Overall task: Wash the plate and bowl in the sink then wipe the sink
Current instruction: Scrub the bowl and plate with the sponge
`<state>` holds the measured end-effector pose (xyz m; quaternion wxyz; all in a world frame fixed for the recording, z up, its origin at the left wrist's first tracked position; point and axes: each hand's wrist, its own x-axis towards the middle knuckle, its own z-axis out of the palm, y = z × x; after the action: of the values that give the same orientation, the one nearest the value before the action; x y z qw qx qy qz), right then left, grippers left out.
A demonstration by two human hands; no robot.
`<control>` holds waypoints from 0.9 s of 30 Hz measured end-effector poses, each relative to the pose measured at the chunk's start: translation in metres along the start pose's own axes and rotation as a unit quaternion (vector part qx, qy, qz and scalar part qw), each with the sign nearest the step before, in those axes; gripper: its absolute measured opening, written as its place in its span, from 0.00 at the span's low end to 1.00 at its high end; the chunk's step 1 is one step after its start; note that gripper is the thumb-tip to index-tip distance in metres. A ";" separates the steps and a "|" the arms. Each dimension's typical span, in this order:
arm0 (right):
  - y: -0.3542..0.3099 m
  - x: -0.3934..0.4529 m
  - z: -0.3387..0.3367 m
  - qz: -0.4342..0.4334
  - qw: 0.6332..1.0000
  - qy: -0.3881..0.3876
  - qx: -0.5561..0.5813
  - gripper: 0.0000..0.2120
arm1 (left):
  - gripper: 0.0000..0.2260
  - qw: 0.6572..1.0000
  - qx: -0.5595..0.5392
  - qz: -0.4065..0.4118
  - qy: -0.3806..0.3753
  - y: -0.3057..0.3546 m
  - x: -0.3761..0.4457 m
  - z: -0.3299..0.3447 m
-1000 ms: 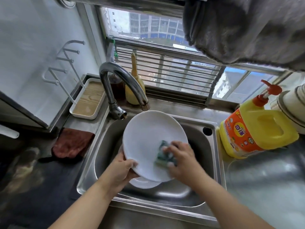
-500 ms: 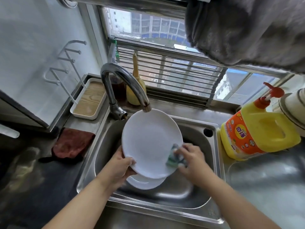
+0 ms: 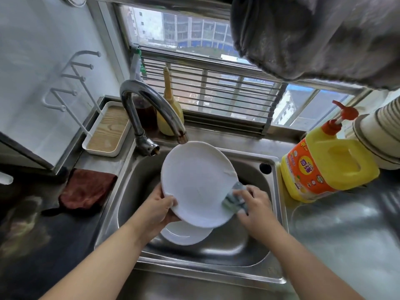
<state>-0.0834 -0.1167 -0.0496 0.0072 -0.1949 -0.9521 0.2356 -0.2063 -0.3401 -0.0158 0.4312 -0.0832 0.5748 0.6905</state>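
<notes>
The white plate [image 3: 198,182] is held tilted over the steel sink [image 3: 134,191], its top edge just under the faucet [image 3: 151,109] spout. The left hand [image 3: 159,210] grips the plate's lower left rim, thumb curled over the face and fingers hidden behind it. The right hand [image 3: 254,205] pinches a blue-green sponge [image 3: 234,198] and presses it against the plate's right rim; its fingers are bent round the sponge, though blur hides the detail. The two hands sit apart, one on each side of the plate. Below the plate, the white bowl [image 3: 186,234] rests on the sink floor, partly covered by the plate and the left hand.

On the counter just right of the sink stands a yellow detergent jug [image 3: 324,163] with a red pump. A dark red cloth [image 3: 86,189] lies left of the sink, and behind it a white tray [image 3: 107,128] sits by the wall. A yellow bottle [image 3: 170,118] stands behind the faucet at the window sill.
</notes>
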 end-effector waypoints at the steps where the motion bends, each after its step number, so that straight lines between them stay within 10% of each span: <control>1: -0.011 0.006 -0.001 0.012 1.000 0.020 0.000 0.19 | 0.24 1.000 -0.011 0.002 0.006 0.002 0.002 0.003; 7: -0.060 -0.032 0.005 -0.179 0.984 -0.006 -0.008 0.24 | 0.21 0.999 0.036 -0.002 -0.008 0.026 0.009 0.001; 17: -0.021 -0.015 -0.042 -0.258 0.942 0.097 -0.191 0.27 | 0.22 0.997 0.015 -0.057 -0.051 0.051 0.014 -0.027; 27: -0.083 -0.024 0.010 -0.145 0.959 0.206 -0.130 0.24 | 0.23 0.985 -0.167 0.032 -0.017 -0.017 -0.004 0.054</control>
<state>-0.0931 -0.1978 -0.0193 0.2117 -0.0983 -0.9705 0.0609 -0.1709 -0.2958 -0.0079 0.3982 -0.1236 0.4469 0.7915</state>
